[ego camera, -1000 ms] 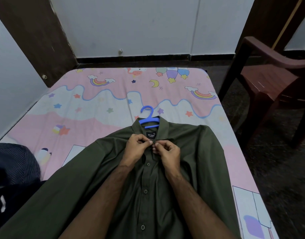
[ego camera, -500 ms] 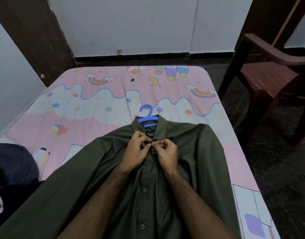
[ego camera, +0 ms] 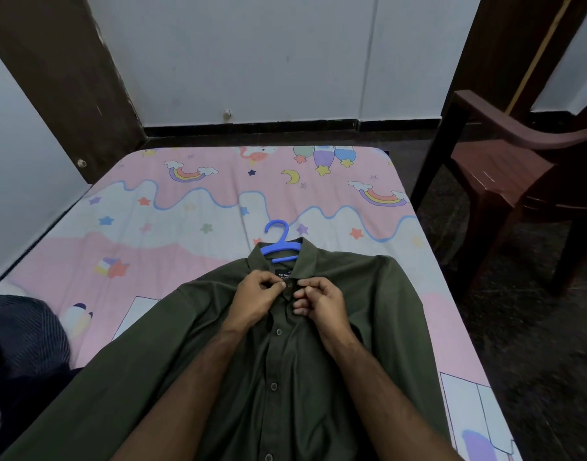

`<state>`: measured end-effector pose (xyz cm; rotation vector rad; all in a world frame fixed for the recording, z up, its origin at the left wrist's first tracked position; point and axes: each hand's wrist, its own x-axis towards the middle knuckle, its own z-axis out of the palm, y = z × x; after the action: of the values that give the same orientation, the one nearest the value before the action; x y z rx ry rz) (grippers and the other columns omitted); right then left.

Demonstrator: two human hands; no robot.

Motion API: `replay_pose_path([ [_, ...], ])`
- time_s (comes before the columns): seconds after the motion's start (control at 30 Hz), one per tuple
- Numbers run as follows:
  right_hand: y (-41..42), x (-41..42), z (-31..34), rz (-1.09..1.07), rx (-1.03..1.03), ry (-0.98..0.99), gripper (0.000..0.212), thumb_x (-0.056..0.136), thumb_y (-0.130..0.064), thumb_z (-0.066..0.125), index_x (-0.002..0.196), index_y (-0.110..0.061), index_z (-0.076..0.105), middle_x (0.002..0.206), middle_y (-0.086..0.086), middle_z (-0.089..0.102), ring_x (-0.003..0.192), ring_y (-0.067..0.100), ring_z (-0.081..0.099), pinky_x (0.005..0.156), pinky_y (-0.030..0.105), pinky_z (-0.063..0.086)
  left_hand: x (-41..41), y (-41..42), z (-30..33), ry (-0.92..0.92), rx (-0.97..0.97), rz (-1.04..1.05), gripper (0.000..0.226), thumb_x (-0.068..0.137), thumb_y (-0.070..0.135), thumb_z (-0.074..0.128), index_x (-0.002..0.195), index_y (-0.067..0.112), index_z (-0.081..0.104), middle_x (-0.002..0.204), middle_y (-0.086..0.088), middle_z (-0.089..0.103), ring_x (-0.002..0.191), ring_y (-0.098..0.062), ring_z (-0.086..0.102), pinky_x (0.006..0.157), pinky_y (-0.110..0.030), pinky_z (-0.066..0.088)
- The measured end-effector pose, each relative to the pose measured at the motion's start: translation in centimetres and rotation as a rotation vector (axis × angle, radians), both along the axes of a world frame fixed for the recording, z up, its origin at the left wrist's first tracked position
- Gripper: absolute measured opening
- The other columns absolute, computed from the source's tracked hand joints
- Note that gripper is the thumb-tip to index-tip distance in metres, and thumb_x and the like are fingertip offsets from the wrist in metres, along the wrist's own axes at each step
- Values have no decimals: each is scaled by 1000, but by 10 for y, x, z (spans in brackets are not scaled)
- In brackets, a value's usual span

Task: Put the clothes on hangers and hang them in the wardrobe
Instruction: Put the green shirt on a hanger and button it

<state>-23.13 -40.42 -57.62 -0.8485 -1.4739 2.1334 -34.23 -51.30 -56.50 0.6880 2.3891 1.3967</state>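
An olive green shirt (ego camera: 368,314) lies flat on the bed, front up, collar pointing away from me. A blue plastic hanger (ego camera: 280,246) sits inside it, its hook sticking out past the collar. My left hand (ego camera: 257,299) pinches the left side of the placket just below the collar. My right hand (ego camera: 318,302) pinches the right side beside it. The top button shows between my thumbs. Further buttons run down the shirt front between my forearms.
The bed (ego camera: 152,227) has a pink and white sheet with rainbows and stars. Dark clothes (ego camera: 22,347) are piled at its left edge. A brown plastic chair (ego camera: 511,174) stands on the dark floor to the right. White doors (ego camera: 268,54) lie beyond the bed.
My hands have drawn slightly apart at the collar, and the top button now shows between them. The shirt and hanger have stayed in place.
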Motion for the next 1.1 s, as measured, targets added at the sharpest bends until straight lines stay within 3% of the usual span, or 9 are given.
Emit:
replay_pose_path([
  [0.07, 11, 6, 9, -46, 27, -16, 24, 100, 8, 38, 100, -1, 60, 76, 14, 62, 53, 15, 58, 49, 26, 52, 1, -2, 4, 84, 9, 3, 10, 93, 29, 67, 84, 31, 71, 91, 7, 63, 73, -10, 62, 68, -36, 52],
  [0.13, 25, 12, 17, -81, 249, -42, 26, 97, 9, 40, 97, -6, 61, 80, 11, 64, 57, 15, 59, 51, 29, 53, -5, -2, 11, 222, -3, -34, 10, 98, 31, 60, 96, 28, 69, 102, 7, 61, 77, -13, 64, 67, -36, 51],
  [0.27, 60, 13, 32, -114, 1052, -233, 17, 92, -7, 56, 105, -17, 63, 102, -2, 64, 94, 14, 57, 83, 34, 50, -38, 4, 26, 781, -298, 26, 30, 90, 28, 68, 119, 23, 62, 122, 2, 54, 99, -22, 59, 76, -40, 52],
  [0.37, 86, 5, 41, 80, 1460, -590, 36, 96, -34, 59, 130, -23, 58, 130, -1, 56, 120, 25, 50, 102, 42, 38, -62, 10, 27, 641, -618, -73, 51, 90, 46, 65, 136, 27, 52, 137, -2, 48, 118, -30, 51, 94, -48, 44],
  [0.43, 96, 2, 44, 307, 1485, -742, 39, 99, -42, 53, 133, -24, 53, 133, 0, 54, 123, 26, 49, 106, 44, 33, -69, 12, 28, 438, -719, -134, 51, 91, 47, 61, 137, 30, 46, 133, -3, 47, 122, -29, 48, 100, -49, 40],
  [0.63, 102, 20, 64, 523, 1457, -744, 19, 103, -30, 48, 116, -18, 56, 119, 5, 51, 110, 29, 53, 91, 43, 44, -50, 7, 55, 295, -584, -142, 25, 86, 36, 63, 100, 26, 44, 106, 2, 51, 96, -22, 57, 88, -44, 44],
  [0.8, 90, 44, 135, 285, 1429, -480, 6, 105, -26, 45, 101, -22, 46, 109, -2, 44, 97, 26, 54, 70, 39, 44, -31, -7, 134, 667, -410, -107, 16, 95, 31, 53, 103, 21, 43, 102, -4, 48, 87, -33, 58, 73, -44, 48],
  [0.9, 89, 53, 224, 96, 1473, -336, 8, 101, -31, 49, 98, -25, 49, 107, -4, 56, 98, 27, 60, 74, 40, 48, -23, -6, 230, 850, -237, -55, 22, 99, 31, 53, 115, 16, 52, 111, -9, 52, 97, -37, 60, 75, -48, 51],
  [1.1, 87, 96, 436, -236, 1500, -180, 4, 102, -29, 52, 104, -26, 51, 103, 10, 70, 95, 36, 64, 75, 41, 48, 29, -28, 452, 1040, 108, 26, 19, 101, 41, 52, 101, 22, 51, 97, 4, 62, 88, -22, 59, 75, -39, 46],
])
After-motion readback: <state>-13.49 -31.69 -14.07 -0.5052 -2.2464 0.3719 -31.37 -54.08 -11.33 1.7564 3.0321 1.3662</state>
